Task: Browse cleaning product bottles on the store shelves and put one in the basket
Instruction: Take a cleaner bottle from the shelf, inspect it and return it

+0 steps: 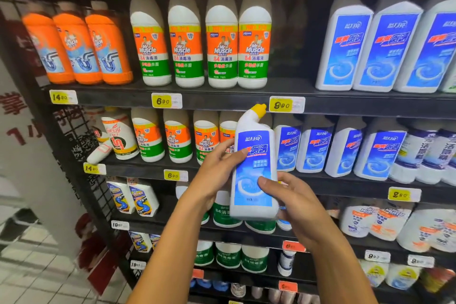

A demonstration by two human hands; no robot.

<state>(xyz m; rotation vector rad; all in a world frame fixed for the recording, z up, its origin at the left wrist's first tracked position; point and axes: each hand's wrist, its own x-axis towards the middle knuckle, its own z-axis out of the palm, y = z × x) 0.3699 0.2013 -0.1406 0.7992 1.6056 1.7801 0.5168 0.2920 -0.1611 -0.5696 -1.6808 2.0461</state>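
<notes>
Both hands held a white bottle (253, 175) off the shelves (222, 100), left hand (217, 168) gripping its side, right hand (293, 202) curled round its base; one was picked, but no basket was in view yet.

- Tall white angled-neck bottles with blue labels (385, 49) on the top shelf: caps blurred, the rightmost cut by the frame edge.
- Small white bottles (271, 295) on the lowest shelf: too blurred to read (labels included).
- Right hand (299, 207): fingers hidden behind the held bottle.
</notes>
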